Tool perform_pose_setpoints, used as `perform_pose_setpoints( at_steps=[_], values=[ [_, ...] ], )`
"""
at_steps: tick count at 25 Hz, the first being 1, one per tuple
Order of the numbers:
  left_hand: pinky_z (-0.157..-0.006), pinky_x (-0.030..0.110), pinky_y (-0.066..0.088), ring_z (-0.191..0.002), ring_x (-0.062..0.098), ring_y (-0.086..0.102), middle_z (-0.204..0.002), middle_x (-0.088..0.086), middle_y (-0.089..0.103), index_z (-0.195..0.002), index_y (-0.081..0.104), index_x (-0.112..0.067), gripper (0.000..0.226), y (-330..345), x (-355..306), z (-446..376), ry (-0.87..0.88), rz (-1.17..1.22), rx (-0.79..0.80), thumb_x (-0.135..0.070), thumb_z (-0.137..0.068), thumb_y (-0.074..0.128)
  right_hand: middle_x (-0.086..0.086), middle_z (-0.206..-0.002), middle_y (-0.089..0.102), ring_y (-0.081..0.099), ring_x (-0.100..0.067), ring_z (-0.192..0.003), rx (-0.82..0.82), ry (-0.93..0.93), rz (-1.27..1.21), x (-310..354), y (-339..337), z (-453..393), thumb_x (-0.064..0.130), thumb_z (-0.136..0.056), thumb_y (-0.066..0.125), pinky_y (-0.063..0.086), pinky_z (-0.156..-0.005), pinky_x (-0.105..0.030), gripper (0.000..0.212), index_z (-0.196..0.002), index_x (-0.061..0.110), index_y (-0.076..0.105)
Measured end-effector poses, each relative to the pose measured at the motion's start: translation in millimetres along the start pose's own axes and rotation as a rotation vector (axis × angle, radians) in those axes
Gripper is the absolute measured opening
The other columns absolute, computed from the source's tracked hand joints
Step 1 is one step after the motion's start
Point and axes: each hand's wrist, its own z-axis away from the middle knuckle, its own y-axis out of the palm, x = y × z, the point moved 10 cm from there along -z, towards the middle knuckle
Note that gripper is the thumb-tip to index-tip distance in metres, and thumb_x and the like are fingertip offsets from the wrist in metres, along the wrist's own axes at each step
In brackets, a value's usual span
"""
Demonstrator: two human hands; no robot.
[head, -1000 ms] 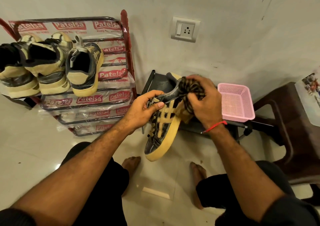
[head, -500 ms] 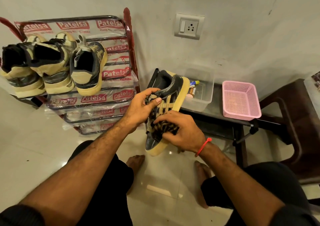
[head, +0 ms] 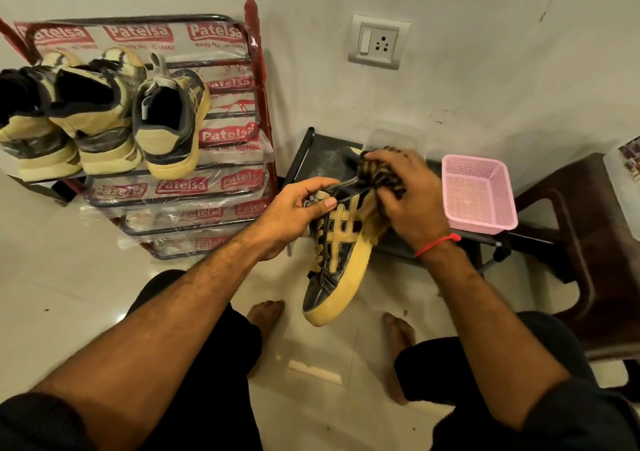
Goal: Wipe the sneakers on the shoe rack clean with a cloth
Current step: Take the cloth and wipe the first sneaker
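Observation:
A black sneaker with tan stripes and a tan sole [head: 337, 260] is held in the air over the floor, toe pointing down toward me. My left hand [head: 294, 211] grips its laced top edge, thumb across the laces. My right hand [head: 412, 196] holds a striped brown-and-black cloth [head: 381, 177] bunched against the sneaker's heel end, hiding the heel. Three more tan-and-black sneakers [head: 100, 111] stand heel-out on the upper shelf of the red shoe rack [head: 256, 80] at the left.
A pink mesh basket [head: 479, 194] sits on a low black stand [head: 318, 153] behind the shoe. A dark brown plastic chair [head: 585, 243] is at the right. A wall socket [head: 379, 42] is above. My bare feet rest on the glossy tile floor.
My right hand with the cloth has moved from the sneaker's toe area up to its heel end. My left hand keeps its grip on the laces.

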Motion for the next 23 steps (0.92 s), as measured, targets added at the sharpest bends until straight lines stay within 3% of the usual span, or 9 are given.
perform_pose_setpoints(
  at_steps=[2, 6, 8, 11, 13, 15, 17, 19, 23],
  values=[
    [-0.088, 0.033, 0.060, -0.102, 0.015, 0.070, -0.112, 0.011, 0.072, -0.118, 0.068, -0.026, 0.030, 2.9, 0.0, 1.3, 0.001, -0.013, 0.005, -0.004, -0.099, 0.059, -0.007, -0.122, 0.063, 0.057, -0.015, -0.112, -0.102, 0.108, -0.008, -22.0, -24.1, -4.1, -0.002, -0.079, 0.061, 0.052, -0.098, -0.040, 0.050, -0.125, 0.019, 0.064],
    [-0.086, 0.032, 0.060, -0.104, 0.013, 0.070, -0.113, 0.005, 0.071, -0.121, 0.066, -0.022, 0.031, -0.1, 2.7, 2.1, 0.012, -0.026, -0.003, -0.002, -0.100, 0.056, -0.007, -0.124, 0.062, 0.055, -0.021, -0.118, 0.235, -0.144, -0.083, 43.3, 36.5, 28.5, -0.002, -0.080, 0.065, 0.046, -0.104, -0.031, 0.052, -0.128, 0.017, 0.063],
    [-0.087, 0.035, 0.061, -0.104, 0.016, 0.070, -0.115, 0.009, 0.071, -0.121, 0.067, -0.022, 0.029, 0.8, 2.3, 1.4, 0.004, -0.012, 0.003, -0.004, -0.099, 0.057, -0.009, -0.123, 0.063, 0.056, -0.025, -0.117, 0.142, -0.124, -0.063, 31.6, 25.6, 13.2, -0.003, -0.079, 0.065, 0.048, -0.102, -0.033, 0.051, -0.127, 0.017, 0.064],
    [-0.085, 0.035, 0.062, -0.098, 0.012, 0.071, -0.110, 0.007, 0.073, -0.119, 0.067, -0.026, 0.030, 2.5, 3.4, 1.6, -0.014, -0.028, -0.012, -0.005, -0.100, 0.058, -0.008, -0.121, 0.063, 0.059, -0.022, -0.112, -0.092, 0.102, -0.023, -17.7, -14.5, 1.8, -0.004, -0.080, 0.064, 0.054, -0.097, -0.042, 0.050, -0.124, 0.018, 0.064],
    [-0.079, 0.034, 0.063, -0.092, 0.008, 0.072, -0.105, 0.001, 0.072, -0.118, 0.066, -0.027, 0.029, -3.5, 4.9, 0.9, -0.021, -0.036, -0.080, -0.006, -0.101, 0.056, -0.007, -0.120, 0.064, 0.058, -0.019, -0.113, 0.046, 0.019, -0.087, 2.3, 11.8, 20.8, 0.001, -0.079, 0.066, 0.052, -0.099, -0.039, 0.047, -0.124, 0.017, 0.065],
    [-0.073, 0.035, 0.062, -0.090, 0.012, 0.071, -0.103, -0.001, 0.073, -0.117, 0.066, -0.026, 0.027, -21.2, 5.8, 0.3, -0.024, -0.003, -0.210, -0.007, -0.102, 0.055, -0.005, -0.116, 0.065, 0.058, -0.017, -0.111, 0.347, -0.184, -0.179, 53.6, 60.3, 55.6, 0.012, -0.079, 0.068, 0.049, -0.101, -0.031, 0.043, -0.122, 0.016, 0.066],
    [-0.076, 0.036, 0.062, -0.090, 0.011, 0.072, -0.101, -0.002, 0.074, -0.114, 0.067, -0.028, 0.027, -35.4, 1.9, 0.9, -0.008, 0.029, -0.299, -0.006, -0.102, 0.056, -0.004, -0.112, 0.066, 0.058, -0.018, -0.107, 0.549, -0.318, -0.156, 77.5, 85.9, 79.0, 0.017, -0.079, 0.072, 0.049, -0.097, -0.031, 0.042, -0.121, 0.016, 0.066],
    [-0.079, 0.036, 0.063, -0.091, 0.009, 0.072, -0.103, -0.002, 0.074, -0.116, 0.067, -0.027, 0.027, -38.2, -4.1, 1.7, 0.015, 0.017, -0.311, -0.007, -0.102, 0.056, -0.006, -0.114, 0.064, 0.057, -0.018, -0.107, 0.463, -0.288, -0.138, 64.9, 75.1, 57.4, 0.014, -0.079, 0.073, 0.051, -0.095, -0.032, 0.043, -0.122, 0.015, 0.065],
    [-0.080, 0.026, 0.061, -0.094, 0.002, 0.071, -0.107, -0.003, 0.072, -0.122, 0.066, -0.025, 0.029, -24.4, -12.2, 1.3, 0.058, -0.011, -0.255, -0.006, -0.101, 0.057, -0.008, -0.116, 0.066, 0.057, -0.012, -0.107, -0.026, -0.014, -0.110, 16.6, 16.2, 7.2, -0.001, -0.079, 0.066, 0.050, -0.096, -0.021, 0.044, -0.121, 0.013, 0.066]
  ],
)
